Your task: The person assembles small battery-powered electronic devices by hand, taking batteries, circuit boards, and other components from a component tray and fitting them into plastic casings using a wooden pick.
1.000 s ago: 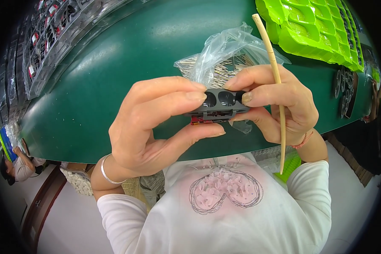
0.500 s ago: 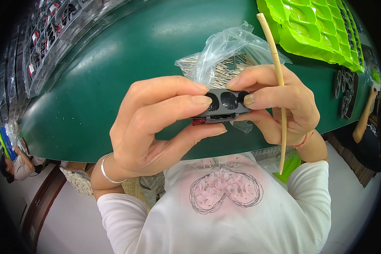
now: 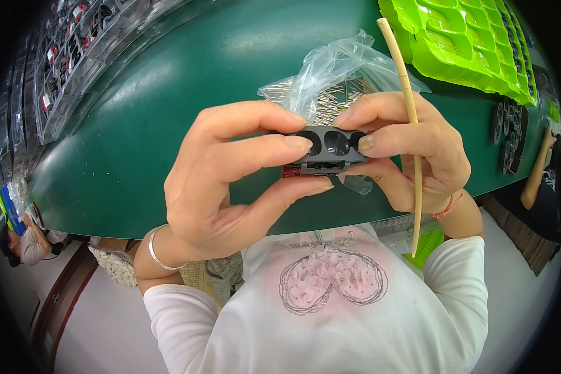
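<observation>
Above the near edge of the green table (image 3: 137,137), both hands are holding up a small dark grey plastic part (image 3: 330,148) with round holes along its top face; the left hand (image 3: 230,181) is gripping it from its left end, with the fingers closed over the top and the thumb pressing underneath; the right hand (image 3: 411,156) is gripping the other end between thumb and fingers, and it is also keeping a thin pale stick (image 3: 408,124) clamped against the palm, standing almost upright; a silver bracelet (image 3: 158,252) is sitting on the left wrist; behind the hands, a clear plastic bag (image 3: 336,68) with thin metal pins inside is lying on the table; toward the far right corner, bright green moulded trays (image 3: 467,43) are resting; along the far left edge, clear trays (image 3: 81,50) with small parts are lying; at the right edge another person's arm (image 3: 538,174) is showing.
</observation>
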{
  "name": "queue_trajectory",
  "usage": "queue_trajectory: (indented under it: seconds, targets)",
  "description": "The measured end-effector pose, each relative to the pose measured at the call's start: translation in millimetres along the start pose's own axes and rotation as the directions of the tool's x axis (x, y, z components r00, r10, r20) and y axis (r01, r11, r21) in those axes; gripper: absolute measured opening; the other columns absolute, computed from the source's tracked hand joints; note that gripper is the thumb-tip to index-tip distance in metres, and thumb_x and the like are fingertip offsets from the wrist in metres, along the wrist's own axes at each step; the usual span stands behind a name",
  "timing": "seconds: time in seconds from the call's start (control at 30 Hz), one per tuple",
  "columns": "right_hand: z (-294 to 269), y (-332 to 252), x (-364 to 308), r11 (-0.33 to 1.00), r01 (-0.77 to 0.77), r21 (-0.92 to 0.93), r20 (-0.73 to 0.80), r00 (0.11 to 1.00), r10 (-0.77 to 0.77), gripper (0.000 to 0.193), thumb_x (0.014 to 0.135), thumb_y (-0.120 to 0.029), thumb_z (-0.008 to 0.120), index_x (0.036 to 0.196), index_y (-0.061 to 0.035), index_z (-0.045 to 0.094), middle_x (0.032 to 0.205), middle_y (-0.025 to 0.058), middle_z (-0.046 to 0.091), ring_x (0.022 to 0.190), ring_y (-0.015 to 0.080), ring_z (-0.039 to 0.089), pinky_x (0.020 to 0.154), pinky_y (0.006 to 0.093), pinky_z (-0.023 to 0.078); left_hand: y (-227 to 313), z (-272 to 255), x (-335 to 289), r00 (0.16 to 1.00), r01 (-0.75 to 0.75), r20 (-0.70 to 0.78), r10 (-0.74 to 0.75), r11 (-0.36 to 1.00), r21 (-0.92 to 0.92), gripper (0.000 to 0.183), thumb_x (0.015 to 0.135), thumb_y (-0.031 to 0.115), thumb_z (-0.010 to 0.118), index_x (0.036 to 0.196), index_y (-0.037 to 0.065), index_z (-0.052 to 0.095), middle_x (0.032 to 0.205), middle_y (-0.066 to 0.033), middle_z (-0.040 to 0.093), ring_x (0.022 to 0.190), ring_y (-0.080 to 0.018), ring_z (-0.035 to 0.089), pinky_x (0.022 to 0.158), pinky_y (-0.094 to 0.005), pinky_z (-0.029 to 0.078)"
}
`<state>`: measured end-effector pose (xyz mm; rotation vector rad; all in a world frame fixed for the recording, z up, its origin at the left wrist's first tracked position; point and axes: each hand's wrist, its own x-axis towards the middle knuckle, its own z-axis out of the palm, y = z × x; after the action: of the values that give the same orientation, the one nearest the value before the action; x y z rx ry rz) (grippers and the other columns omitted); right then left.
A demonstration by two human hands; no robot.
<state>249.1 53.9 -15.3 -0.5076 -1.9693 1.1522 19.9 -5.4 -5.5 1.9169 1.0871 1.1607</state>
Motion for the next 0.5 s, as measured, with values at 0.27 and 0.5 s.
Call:
queue_trajectory:
  seconds: [0.27,0.5]
  targets:
    - [-2,2,2,0.998,-0.036,0.043,0.013,0.999,0.036,0.031,0.079,-0.002,0.076,0.104,0.0001,0.058,0.103,0.0232,0.063,0.090,0.0270,0.065,0.076,0.0342,0.055,-1,-1,0,0.999,0.036,0.026,-0.035,0.997,-0.062,0.051,0.067,-0.003,0.084,0.109,0.000,0.055,0.115,-0.0212,0.056,0.100,-0.0244,0.062,0.083,-0.0327,0.056]
    - [-11,3,-3,0.991,0.045,-0.122,-0.011,0.999,-0.047,0.060,0.097,-0.053,0.041,0.116,0.0026,0.056,0.098,0.0216,0.064,0.080,0.0256,0.064,0.072,0.0343,0.053,-2,1,1,0.995,0.076,-0.047,-0.088,0.975,-0.211,0.052,0.070,-0.005,0.081,0.109,0.001,0.048,0.119,-0.0289,0.057,0.104,-0.0272,0.063,0.086,-0.0356,0.056]
